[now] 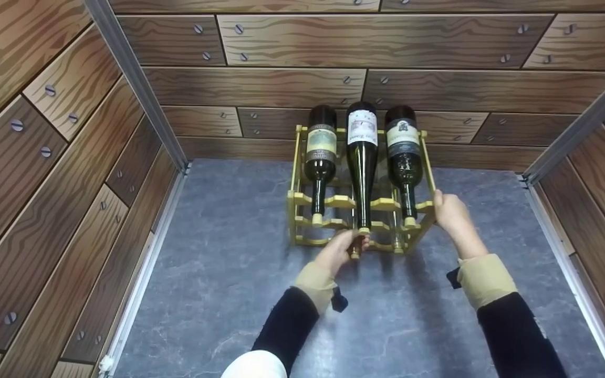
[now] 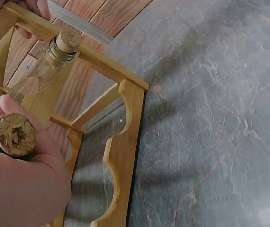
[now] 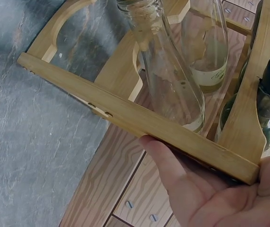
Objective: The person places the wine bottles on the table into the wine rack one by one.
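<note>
A wooden wine rack (image 1: pixel 340 201) stands on the grey surface near the back wall. My left hand (image 1: pixel 332 254) curls round the corked neck of a wine bottle (image 2: pixel 16 135) at the rack's front, below the top row. The body of that bottle is hidden. With my right hand (image 1: pixel 456 216) I grip the rack's right side frame (image 3: pixel 139 116), thumb and fingers on either side of the wood. Three dark wine bottles lie along the top, necks toward me: a left one (image 1: pixel 321 140), a middle one (image 1: pixel 362 128) and a right one (image 1: pixel 403 137).
A clear corked bottle (image 2: pixel 42 71) sits in the rack to the right of the held neck. Curved empty slots (image 2: pixel 113 161) show in the lowest rail. Wood-patterned panels (image 1: pixel 386 42) wall in the back and both sides. Grey floor (image 1: pixel 229 210) extends left of the rack.
</note>
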The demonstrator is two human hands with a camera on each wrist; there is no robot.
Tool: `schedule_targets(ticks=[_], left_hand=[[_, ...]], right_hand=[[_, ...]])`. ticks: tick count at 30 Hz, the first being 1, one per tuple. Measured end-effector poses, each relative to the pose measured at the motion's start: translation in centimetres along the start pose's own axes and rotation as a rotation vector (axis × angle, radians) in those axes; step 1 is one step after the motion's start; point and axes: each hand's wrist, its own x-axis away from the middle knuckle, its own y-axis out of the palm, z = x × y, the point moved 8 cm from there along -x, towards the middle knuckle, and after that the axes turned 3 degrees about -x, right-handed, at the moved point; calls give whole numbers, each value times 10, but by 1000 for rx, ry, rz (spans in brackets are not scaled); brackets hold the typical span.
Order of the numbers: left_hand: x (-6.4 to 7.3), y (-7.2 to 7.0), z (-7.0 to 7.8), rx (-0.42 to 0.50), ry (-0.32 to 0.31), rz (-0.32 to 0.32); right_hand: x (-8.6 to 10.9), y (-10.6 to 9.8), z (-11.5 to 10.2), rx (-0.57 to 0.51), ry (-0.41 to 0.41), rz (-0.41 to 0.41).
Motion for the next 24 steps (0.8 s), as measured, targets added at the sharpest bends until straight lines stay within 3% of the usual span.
schedule_targets(ticks=[9,17,24], left_hand=[[6,-2,-2,-81,-12,-56],[19,-3,-1,-167,18,-38],[12,-3,-2,-134,21,6]], right_hand=[[-5,1,-4,-21,24,-88],[-4,5,-3,-182,59,-235],[-1,6,-1,-203,79,-264]])
